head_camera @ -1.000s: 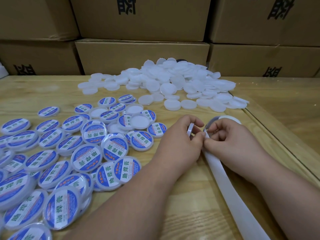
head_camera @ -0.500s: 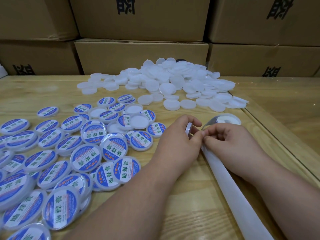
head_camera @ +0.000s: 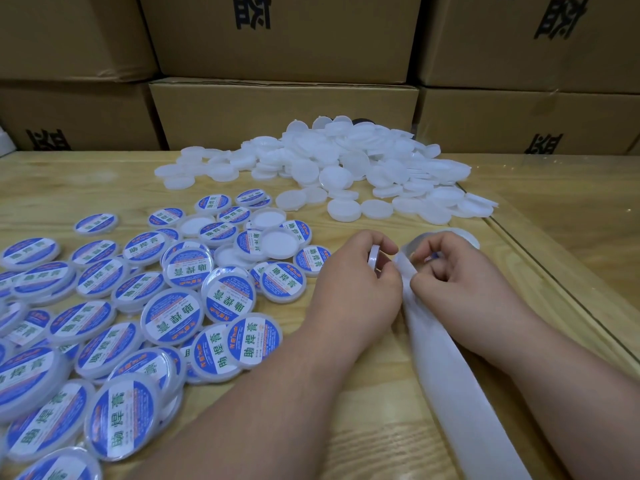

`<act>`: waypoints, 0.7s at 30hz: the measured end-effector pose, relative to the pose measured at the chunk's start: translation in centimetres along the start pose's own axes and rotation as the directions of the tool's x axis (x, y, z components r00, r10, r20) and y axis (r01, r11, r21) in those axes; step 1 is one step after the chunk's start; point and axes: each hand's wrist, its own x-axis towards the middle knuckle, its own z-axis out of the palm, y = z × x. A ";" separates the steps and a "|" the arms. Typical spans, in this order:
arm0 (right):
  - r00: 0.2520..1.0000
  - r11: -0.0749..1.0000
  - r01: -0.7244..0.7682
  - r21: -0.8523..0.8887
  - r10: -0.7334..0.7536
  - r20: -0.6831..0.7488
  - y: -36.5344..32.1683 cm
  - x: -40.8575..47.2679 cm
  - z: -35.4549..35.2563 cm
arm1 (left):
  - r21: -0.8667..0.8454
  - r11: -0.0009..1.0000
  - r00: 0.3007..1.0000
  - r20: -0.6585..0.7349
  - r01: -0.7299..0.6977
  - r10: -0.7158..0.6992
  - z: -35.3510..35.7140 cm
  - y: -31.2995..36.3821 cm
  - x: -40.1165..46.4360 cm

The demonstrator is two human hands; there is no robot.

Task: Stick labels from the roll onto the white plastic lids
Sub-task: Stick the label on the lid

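Stacked cardboard boxes (head_camera: 284,109) behind the wooden table (head_camera: 104,188); a heap of bare white lids (head_camera: 346,168) at the far side, labelled lids (head_camera: 173,306) spread left, spent backing strip (head_camera: 460,393) trailing toward me from the label roll (head_camera: 464,235). Left hand (head_camera: 356,289) grip clamped on one white lid (head_camera: 374,258) held on edge, right hand (head_camera: 460,282) grip pinched together at the strip where a blue label edge (head_camera: 435,255) shows. Risk, judged: the label could fold onto itself or land off-centre if peeled askew, since the fingers crowd the lid.
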 end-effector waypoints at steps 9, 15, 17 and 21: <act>0.999 0.999 -0.023 0.040 0.025 -0.041 -0.6 -0.3 -0.1 | -0.151 0.984 0.992 -0.060 0.097 -0.107 -0.3 0.2 0.1; 0.996 0.995 -0.039 0.087 0.045 -0.077 -1.1 -0.4 -0.2 | -0.334 0.921 0.966 -0.086 0.203 -0.245 -0.7 0.2 0.8; 0.995 0.995 -0.041 0.086 0.048 -0.082 -1.1 -0.5 -0.2 | -0.371 0.902 0.958 -0.092 0.220 -0.272 -0.8 0.2 1.0; 0.997 0.998 -0.027 0.049 0.031 -0.075 -0.9 -0.4 -0.2 | -0.429 0.879 0.955 -0.102 0.210 -0.278 -1.1 0.1 1.2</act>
